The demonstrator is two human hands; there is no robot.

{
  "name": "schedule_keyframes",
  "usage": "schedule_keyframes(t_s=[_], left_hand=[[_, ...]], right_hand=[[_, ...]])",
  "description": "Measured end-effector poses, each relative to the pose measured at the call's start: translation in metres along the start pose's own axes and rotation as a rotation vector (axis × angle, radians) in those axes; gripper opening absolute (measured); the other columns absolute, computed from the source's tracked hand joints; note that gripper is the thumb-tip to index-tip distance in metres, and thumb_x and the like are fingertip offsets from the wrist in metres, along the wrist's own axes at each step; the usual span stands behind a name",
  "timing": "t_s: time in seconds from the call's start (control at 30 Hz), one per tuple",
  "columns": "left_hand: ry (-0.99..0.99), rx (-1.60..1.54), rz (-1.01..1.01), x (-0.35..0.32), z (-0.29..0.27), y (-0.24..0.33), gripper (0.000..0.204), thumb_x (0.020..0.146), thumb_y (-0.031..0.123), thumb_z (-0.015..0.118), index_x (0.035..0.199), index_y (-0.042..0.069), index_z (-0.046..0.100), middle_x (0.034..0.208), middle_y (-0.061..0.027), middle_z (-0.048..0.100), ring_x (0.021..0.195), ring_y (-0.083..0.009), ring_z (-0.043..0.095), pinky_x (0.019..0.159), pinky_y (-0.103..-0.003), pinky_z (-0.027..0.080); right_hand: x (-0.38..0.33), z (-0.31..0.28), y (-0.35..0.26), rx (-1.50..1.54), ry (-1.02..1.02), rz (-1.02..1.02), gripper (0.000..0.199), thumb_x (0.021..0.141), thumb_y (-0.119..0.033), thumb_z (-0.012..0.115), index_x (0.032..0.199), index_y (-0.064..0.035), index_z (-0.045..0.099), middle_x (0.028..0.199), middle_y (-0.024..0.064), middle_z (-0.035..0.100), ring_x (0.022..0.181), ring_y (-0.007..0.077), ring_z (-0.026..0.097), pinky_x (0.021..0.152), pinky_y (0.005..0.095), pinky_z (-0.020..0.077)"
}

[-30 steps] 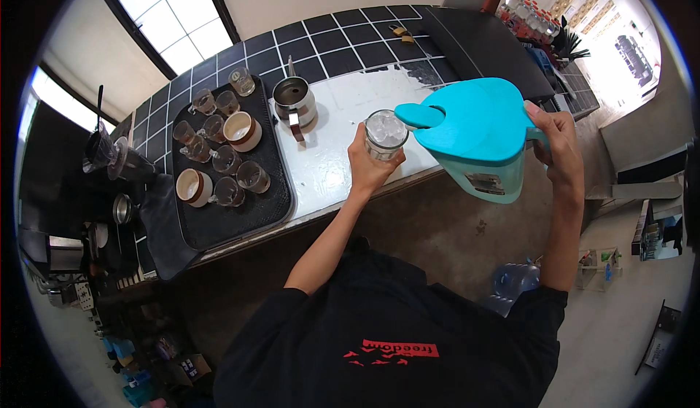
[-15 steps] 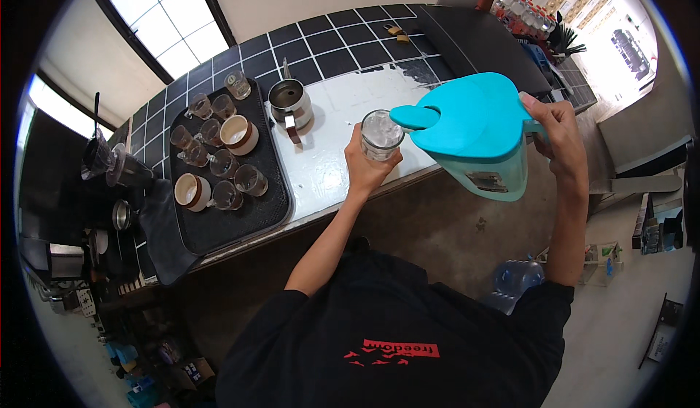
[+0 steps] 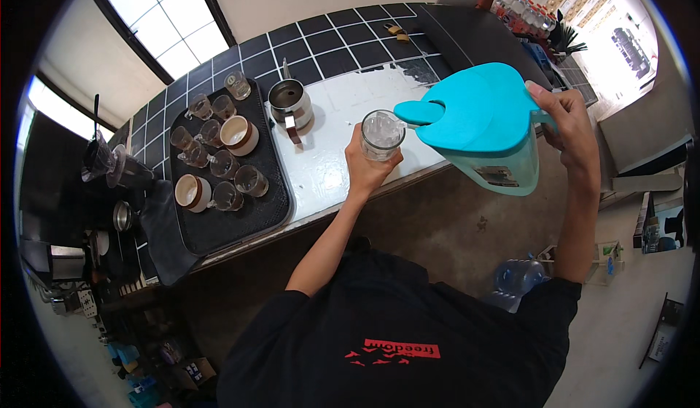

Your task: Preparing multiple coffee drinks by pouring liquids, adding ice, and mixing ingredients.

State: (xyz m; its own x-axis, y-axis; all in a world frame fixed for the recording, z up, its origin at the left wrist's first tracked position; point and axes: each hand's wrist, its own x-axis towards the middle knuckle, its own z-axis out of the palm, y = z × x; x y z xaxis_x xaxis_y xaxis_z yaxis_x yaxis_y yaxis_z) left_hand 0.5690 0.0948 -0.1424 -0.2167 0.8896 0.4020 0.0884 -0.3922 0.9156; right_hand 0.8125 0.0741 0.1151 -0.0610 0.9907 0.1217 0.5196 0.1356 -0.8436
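Much of the glass (image 3: 383, 137) to the right of the black tray (image 3: 267, 211) is covered: the left hand (image 3: 372, 169) hides its lower part, so whether its base touches the white counter (image 3: 328, 164) cannot be told. Ice shows inside its rim. The jug (image 3: 487, 134), farther right of the tray, has a turquoise lid that hides most of its contents; its body is cloudy, and the label on its side is cut short by the tilt. Its spout points toward the tray and ends right by the glass rim, but whether the two touch, or anything is running out, is hard to make out.

The left hand is clamped on the glass, thumb on the side away from the tray, some fingers lost behind it; its forearm slants up from below, to the right of the tray. The right hand (image 3: 567, 125), farthest right of the tray, is closed round the jug's handle and covers most of it, with the thumb up near the lid's edge. Its forearm rises almost upright, the hand leaning in toward the tray. Just right of the tray's far half stands a metal pot (image 3: 297, 106), its inside too dark to read.
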Motion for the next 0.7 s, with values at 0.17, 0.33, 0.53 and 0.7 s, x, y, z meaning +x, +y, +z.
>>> schedule_keyframes(t_s=[0.17,0.33,0.53,0.7], left_hand=[[0.003,0.006,0.000,0.000,0.000,0.003,0.053,0.059,0.012,0.082,0.104,0.002,0.056,0.092,-0.0117,0.069,0.085,-0.0226,0.068,0.078,-0.034,0.053],[0.012,-0.010,0.016,0.000,0.001,-0.002,0.052,0.059,0.012,0.082,0.103,0.001,0.056,0.091,-0.0120,0.069,0.085,-0.0228,0.069,0.078,-0.034,0.053],[0.017,0.009,0.017,0.000,0.001,-0.001,0.052,0.059,0.012,0.081,0.104,0.002,0.057,0.091,-0.0119,0.069,0.085,-0.0233,0.069,0.078,-0.033,0.053],[0.020,-0.007,0.017,0.000,0.001,0.000,0.052,0.059,0.012,0.082,0.103,0.002,0.057,0.091,-0.0118,0.068,0.084,-0.0235,0.069,0.078,-0.034,0.053]], right_hand=[[-0.001,-0.001,-0.009,-0.022,0.036,0.005,0.048,0.084,-0.045,0.071,0.068,0.0000,0.070,0.050,-0.0056,0.049,0.040,0.0008,0.035,0.040,0.0207,0.0206],[0.002,-0.006,-0.013,-0.037,-0.020,-0.013,0.049,0.083,-0.047,0.071,0.069,0.0003,0.071,0.051,-0.0048,0.051,0.040,0.0009,0.036,0.040,0.0200,0.0214],[0.005,-0.010,-0.015,-0.078,0.017,-0.010,0.052,0.084,-0.049,0.069,0.063,-0.0017,0.068,0.048,-0.0048,0.048,0.038,0.0018,0.035,0.038,0.0206,0.0203],[0.010,-0.015,-0.016,-0.099,0.008,-0.028,0.052,0.084,-0.049,0.069,0.058,-0.0040,0.064,0.045,-0.0056,0.044,0.037,0.0018,0.034,0.038,0.0207,0.0200]])
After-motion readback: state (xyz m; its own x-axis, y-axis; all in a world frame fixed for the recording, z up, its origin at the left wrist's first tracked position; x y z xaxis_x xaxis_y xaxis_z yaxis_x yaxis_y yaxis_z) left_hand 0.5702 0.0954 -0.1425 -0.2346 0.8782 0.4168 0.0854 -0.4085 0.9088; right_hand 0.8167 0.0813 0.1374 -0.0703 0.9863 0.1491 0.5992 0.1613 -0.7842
